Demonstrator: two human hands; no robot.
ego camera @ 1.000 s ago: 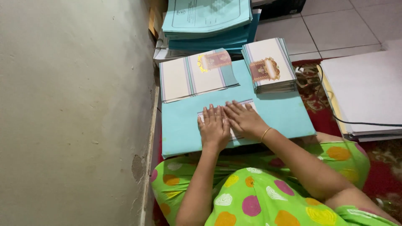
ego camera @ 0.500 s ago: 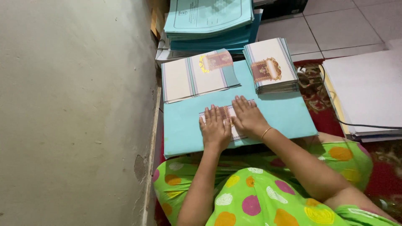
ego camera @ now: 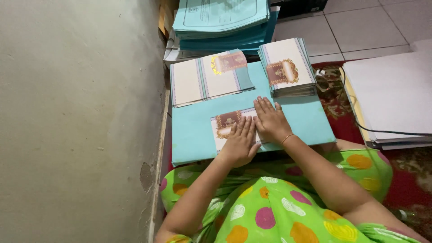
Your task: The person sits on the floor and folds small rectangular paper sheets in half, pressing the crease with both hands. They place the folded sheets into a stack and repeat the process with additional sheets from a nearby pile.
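Against the wall, a teal board (ego camera: 193,135) serves as worktop, where a folded card (ego camera: 225,123) is pressed flat near its front edge by the left hand (ego camera: 238,144) and right hand (ego camera: 270,121), both open-palmed.

Soft even indoor light, faint shadows, no glare, sharp focus, slight wide-angle distortion

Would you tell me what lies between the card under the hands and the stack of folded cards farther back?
In the head view, only a bare strip of the turquoise board separates the card from the stack of folded cards.
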